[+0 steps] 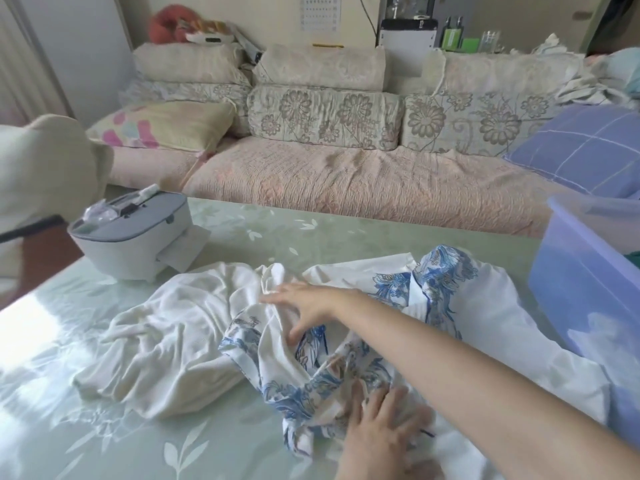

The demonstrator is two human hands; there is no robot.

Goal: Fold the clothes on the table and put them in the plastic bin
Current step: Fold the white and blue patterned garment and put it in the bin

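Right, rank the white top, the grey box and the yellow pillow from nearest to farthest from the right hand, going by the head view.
1. White top: lies just left of the right hand, on the table.
2. Grey box: at the table's far left.
3. Yellow pillow: on the sofa, beyond the table.

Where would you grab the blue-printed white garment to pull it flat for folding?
Probably the crumpled edge of the blue-printed garment, beside the plain white garment, coming from the left. That end is bunched, the part toward the plastic bin lies flatter, and the left hand pins the near fabric.
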